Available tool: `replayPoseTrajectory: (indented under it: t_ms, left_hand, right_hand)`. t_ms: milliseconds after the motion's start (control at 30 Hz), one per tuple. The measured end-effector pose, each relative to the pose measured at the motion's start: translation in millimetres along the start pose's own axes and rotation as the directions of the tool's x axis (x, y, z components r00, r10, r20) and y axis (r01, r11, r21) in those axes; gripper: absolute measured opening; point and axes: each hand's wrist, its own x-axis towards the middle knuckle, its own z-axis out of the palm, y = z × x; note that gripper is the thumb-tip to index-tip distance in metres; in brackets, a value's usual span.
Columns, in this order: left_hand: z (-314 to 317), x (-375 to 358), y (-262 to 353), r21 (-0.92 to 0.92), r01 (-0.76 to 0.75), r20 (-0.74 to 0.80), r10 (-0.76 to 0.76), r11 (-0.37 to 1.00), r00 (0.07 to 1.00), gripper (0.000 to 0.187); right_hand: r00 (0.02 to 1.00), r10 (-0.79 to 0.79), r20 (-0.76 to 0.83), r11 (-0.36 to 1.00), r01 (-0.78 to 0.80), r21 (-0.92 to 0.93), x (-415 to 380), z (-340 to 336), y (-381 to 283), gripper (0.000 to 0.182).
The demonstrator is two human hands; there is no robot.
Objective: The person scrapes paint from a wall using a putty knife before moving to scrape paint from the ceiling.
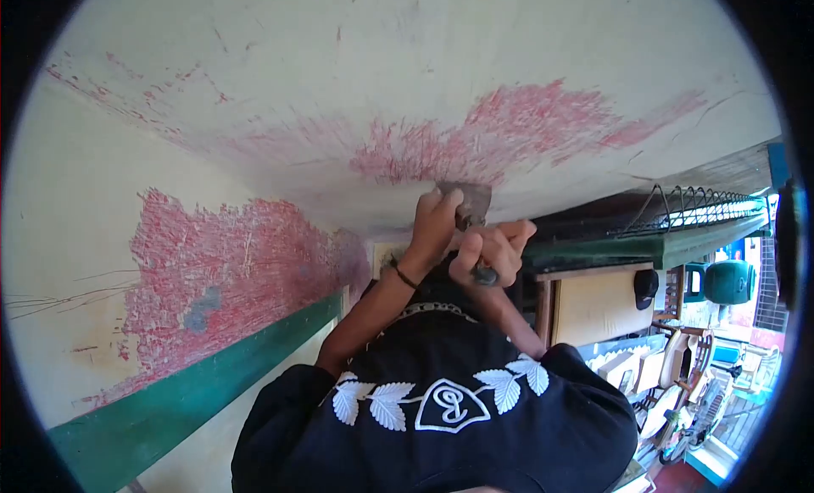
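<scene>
Both my arms reach up to a white painted surface overhead, where scraped patches show red. A metal scraper has its flat blade pressed against this surface at the edge of the red patch. My left hand, with a dark band at the wrist, presses on the blade from the left side. My right hand is wrapped around the scraper's handle, whose dark end sticks out below the fist. My black shirt with white leaf print fills the lower middle.
On the left, a wall carries a large scraped red patch and a green band. On the right are a wire rack on a green shelf, a wooden board, a green container and cluttered furniture.
</scene>
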Motion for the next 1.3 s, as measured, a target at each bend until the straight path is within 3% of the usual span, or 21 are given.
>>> replayPoseTrajectory:
  t_ms: [67, 133, 200, 300, 367, 433, 500, 600, 633, 700, 767, 833, 867, 900, 933, 967, 1000, 1067, 1133, 1200, 1300]
  left_hand:
    - [-28, 17, -51, 0.456, -0.283, 0.093, 0.271, 0.844, 0.958, 0.03]
    - [-32, 29, -57, 0.491, -0.312, 0.114, 0.295, 0.813, 0.949, 0.032]
    - [-18, 13, -31, 0.127, -0.034, 0.013, 0.033, 0.991, 0.999, 0.033]
    - [-1, -3, 5, 0.06, -0.051, 0.005, 0.05, 0.997, 0.999, 0.034]
    - [-33, 25, -54, 0.438, -0.233, 0.129, 0.196, 0.868, 0.972, 0.035]
    - [-33, 27, -58, 0.391, -0.2, 0.113, 0.169, 0.898, 0.979, 0.036]
    - [-1, 3, -9, -0.108, 0.045, -0.003, -0.046, 0.993, 0.999, 0.037]
    - [-15, 11, -27, 0.233, -0.139, 0.008, 0.142, 0.962, 0.99, 0.037]
    - [-22, 19, -34, 0.292, -0.171, 0.033, 0.168, 0.941, 0.985, 0.036]
    - [-42, 30, -62, 0.255, -0.086, 0.097, 0.063, 0.963, 0.993, 0.036]
    - [-10, 19, -3, 0.13, -0.098, 0.059, 0.091, 0.987, 0.994, 0.036]
    - [-2, -1, 5, 0.03, -0.055, 0.055, 0.053, 0.998, 0.997, 0.038]
    - [-12, 10, -10, 0.332, -0.316, 0.113, 0.295, 0.889, 0.949, 0.036]
    - [-29, 24, -38, 0.573, -0.525, 0.24, 0.484, 0.629, 0.842, 0.035]
    - [-32, 21, -39, 0.715, -0.645, 0.412, 0.582, 0.271, 0.701, 0.033]
    - [-33, 22, -40, 0.731, -0.584, 0.365, 0.521, 0.353, 0.772, 0.034]
    - [-29, 27, -39, 0.593, -0.472, 0.199, 0.449, 0.653, 0.871, 0.034]
    - [1, -4, 12, 0.097, -0.099, -0.02, 0.102, 0.99, 0.995, 0.033]
    - [-30, 15, -44, 0.421, -0.276, 0.108, 0.255, 0.864, 0.961, 0.033]
    - [-39, 30, -54, 0.492, -0.313, 0.156, 0.272, 0.812, 0.95, 0.032]
    - [-23, 20, -21, 0.275, -0.128, 0.038, 0.122, 0.953, 0.992, 0.029]
  right_hand:
    - [1.0, 0.022, -0.009, 1.0, -0.022, 0.006, -1, 0, 1, 0.015]
    - [1.0, 0.001, -0.012, 1.0, -0.001, -0.024, 2, 4, 0, 0.015]
    - [1.0, -0.019, -0.01, 0.998, 0.018, -0.054, 2, 6, -2, 0.016]
    - [0.999, -0.04, -0.019, 0.999, 0.04, -0.006, 6, 4, -3, 0.017]
    - [0.998, -0.058, -0.022, 0.998, 0.057, -0.012, 11, 9, 2, 0.017]
    - [0.999, -0.048, 0.0, 0.998, 0.048, -0.036, 8, 4, -3, 0.016]
    - [0.998, -0.064, 0.001, 0.998, 0.064, -0.026, 13, -2, -3, 0.017]
    - [0.999, -0.051, -0.015, 0.999, 0.051, 0.001, 3, 5, 3, 0.019]
    - [0.998, -0.059, 0.036, 0.993, 0.062, -0.104, -8, 12, 10, 0.018]
    - [1.0, -0.022, 0.02, 0.995, 0.024, -0.1, -2, 4, -3, 0.015]
    - [0.998, -0.06, 0.008, 0.998, 0.06, -0.023, 15, -4, -8, 0.011]
    - [0.998, -0.054, -0.034, 0.999, 0.053, -0.008, 3, 0, -5, 0.011]
    - [0.994, -0.074, -0.076, 0.997, 0.074, 0.004, 0, 9, 3, 0.011]
    - [0.997, -0.046, 0.059, 0.989, 0.054, -0.137, -7, 11, 6, 0.013]
    - [0.999, -0.033, 0.04, 0.992, 0.038, -0.124, -8, 7, 0, 0.013]
    - [1.0, -0.022, 0.023, 0.994, 0.024, -0.108, -8, 3, -5, 0.014]
    - [1.0, -0.028, -0.004, 0.996, 0.028, -0.08, 1, 6, -4, 0.015]
    - [0.999, -0.033, 0.002, 0.999, 0.033, -0.029, 7, -2, -11, 0.016]
    - [0.998, -0.059, -0.036, 0.998, 0.059, -0.004, -3, 7, 0, 0.017]
    - [0.998, -0.051, 0.028, 0.993, 0.054, -0.101, -7, 12, 2, 0.018]
    - [0.998, -0.067, 0.022, 0.995, 0.068, -0.073, 4, 13, 3, 0.02]
